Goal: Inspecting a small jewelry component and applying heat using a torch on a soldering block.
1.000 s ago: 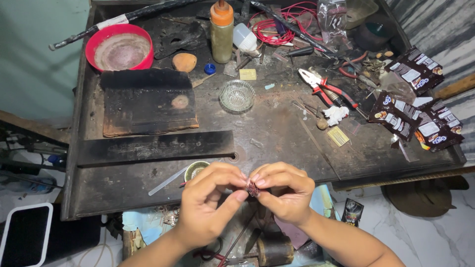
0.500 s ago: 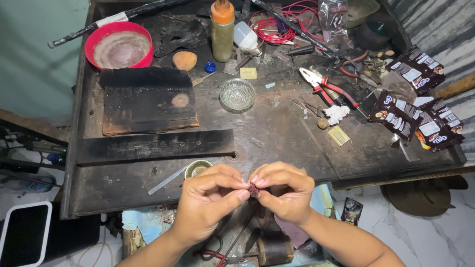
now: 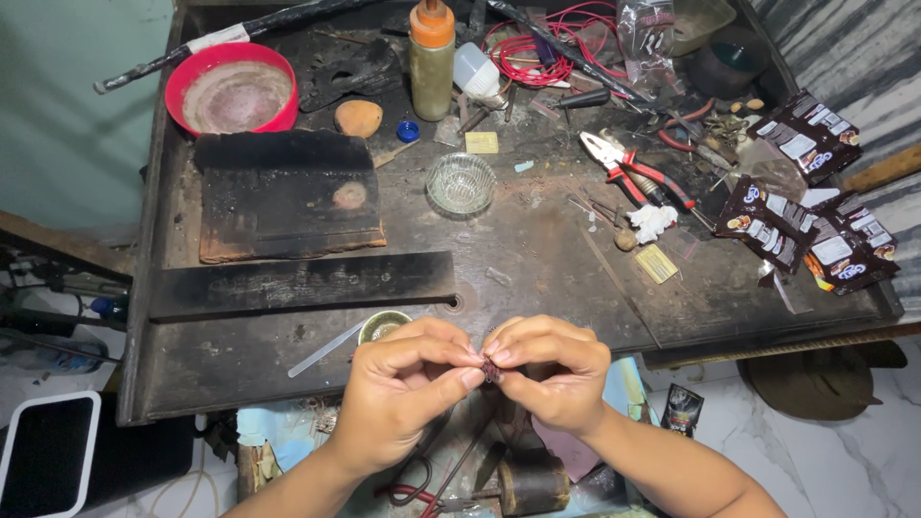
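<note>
At bench edge, left hand (image 3: 403,388) and right hand (image 3: 547,369) still pinch small dark piece (image 3: 491,369); unchanged.

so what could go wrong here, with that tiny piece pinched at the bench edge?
1. The small dark piece is held only by fingertips of the left hand and right hand, beyond the workbench edge; a slip likely drops it into the clutter below.
2. An elbow could nudge the small metal cup.

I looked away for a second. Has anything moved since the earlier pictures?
Nothing visibly changed. Both hands, left and right, still pinch the small dark piece between their fingertips at the bench edge; the tools lie as before.
</note>
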